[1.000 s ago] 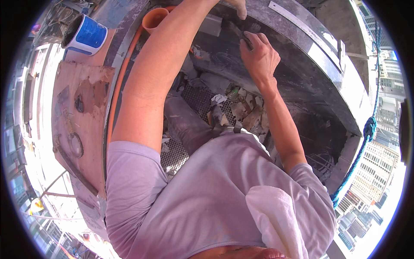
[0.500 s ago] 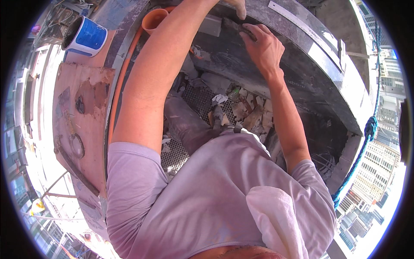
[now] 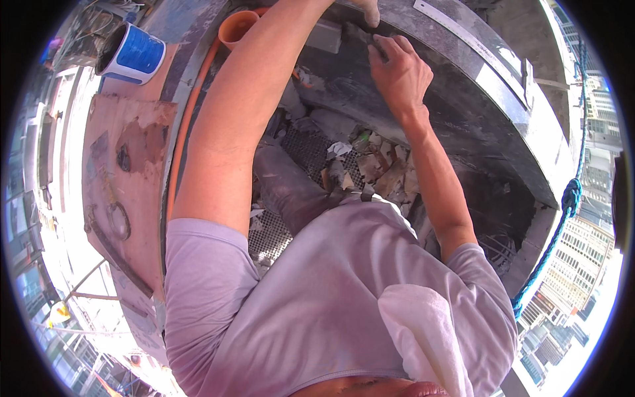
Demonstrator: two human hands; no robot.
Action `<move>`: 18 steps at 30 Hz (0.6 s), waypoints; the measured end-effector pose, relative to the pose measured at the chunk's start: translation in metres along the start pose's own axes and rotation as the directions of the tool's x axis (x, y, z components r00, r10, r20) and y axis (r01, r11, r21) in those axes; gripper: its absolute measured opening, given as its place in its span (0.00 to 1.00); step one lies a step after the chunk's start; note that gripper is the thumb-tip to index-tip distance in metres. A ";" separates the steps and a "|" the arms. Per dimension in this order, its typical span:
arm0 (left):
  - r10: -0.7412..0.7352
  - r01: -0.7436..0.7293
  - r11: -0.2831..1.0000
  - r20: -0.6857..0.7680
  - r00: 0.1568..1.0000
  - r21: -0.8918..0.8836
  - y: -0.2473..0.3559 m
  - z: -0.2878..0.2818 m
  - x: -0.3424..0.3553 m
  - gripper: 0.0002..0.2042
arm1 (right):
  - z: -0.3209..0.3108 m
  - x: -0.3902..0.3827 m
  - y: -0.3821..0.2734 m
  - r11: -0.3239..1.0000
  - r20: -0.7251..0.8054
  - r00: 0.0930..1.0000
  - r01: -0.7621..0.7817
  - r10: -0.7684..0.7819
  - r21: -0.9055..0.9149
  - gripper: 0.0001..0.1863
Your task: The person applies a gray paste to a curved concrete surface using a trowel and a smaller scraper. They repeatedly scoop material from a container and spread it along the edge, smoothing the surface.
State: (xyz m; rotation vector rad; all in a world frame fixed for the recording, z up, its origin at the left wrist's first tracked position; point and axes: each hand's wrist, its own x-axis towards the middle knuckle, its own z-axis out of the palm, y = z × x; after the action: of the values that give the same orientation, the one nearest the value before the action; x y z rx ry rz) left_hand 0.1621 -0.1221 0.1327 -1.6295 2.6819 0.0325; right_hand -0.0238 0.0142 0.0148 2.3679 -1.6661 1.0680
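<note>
Fingers of the right hand [image 3: 403,74] close, curled around a dark tool [image 3: 370,41], its far end pointing up-left toward the dark wall [image 3: 456,99]; grip looks pinched near the fingertips, likely for fine control. Tool's shape mostly hidden. Left hand [image 3: 368,9] just above and left of those fingers, cut by the frame edge; one digit hangs down, can't tell whether it holds anything; maybe bracing.

Left to right. Far left of the fingers: blue-and-white bucket [image 3: 140,55], probably parked outside the cramped space to keep it free. Nearer the body than the bucket: reddish board [image 3: 142,192] with a ring-shaped metal tool [image 3: 120,221] on it, likely laid flat so it won't roll off. Orange hose [image 3: 187,126] runs along the board's edge, orange pipe end [image 3: 237,29] left of the fingers. Rubble [image 3: 387,173] lies below the fingers, toward the body, on perforated matting [image 3: 268,235]. Right of the fingers: metal straightedge [image 3: 456,32] on the ledge, presumably within easy reach. Far right: knotted blue rope [image 3: 570,197], hanging clear of the hands.
</note>
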 end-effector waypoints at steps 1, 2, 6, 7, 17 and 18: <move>-0.022 0.022 1.000 0.029 0.999 0.006 0.003 -0.008 -0.003 0.47 | -0.004 0.000 -0.006 1.000 0.005 1.000 -0.003 0.003 -0.006 0.14; -0.045 0.044 0.999 0.058 0.997 0.011 0.003 -0.013 -0.005 0.47 | -0.009 0.000 -0.009 1.000 0.009 1.000 -0.011 0.011 0.029 0.13; -0.054 0.052 0.998 0.067 0.996 0.032 -0.002 -0.013 -0.004 0.48 | -0.021 0.000 -0.006 0.994 0.037 0.999 -0.022 0.018 0.105 0.13; -0.034 0.033 0.999 0.053 0.998 0.021 -0.003 -0.011 -0.002 0.48 | -0.021 0.001 -0.002 0.995 0.042 0.999 -0.022 0.018 0.101 0.13; -0.028 0.027 1.000 0.027 0.999 0.010 -0.004 -0.008 0.000 0.48 | -0.009 0.021 0.012 0.994 0.030 0.995 0.089 -0.091 0.066 0.14; -0.029 0.028 1.000 0.028 0.999 0.007 -0.005 -0.008 -0.001 0.48 | -0.010 0.022 0.010 0.996 0.028 0.997 0.073 -0.075 0.052 0.14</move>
State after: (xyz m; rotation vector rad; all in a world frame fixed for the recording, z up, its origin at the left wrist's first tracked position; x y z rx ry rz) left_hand 0.1673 -0.1232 0.1404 -1.6524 2.6350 0.0456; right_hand -0.0334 -0.0034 0.0309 2.4676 -1.5647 1.0809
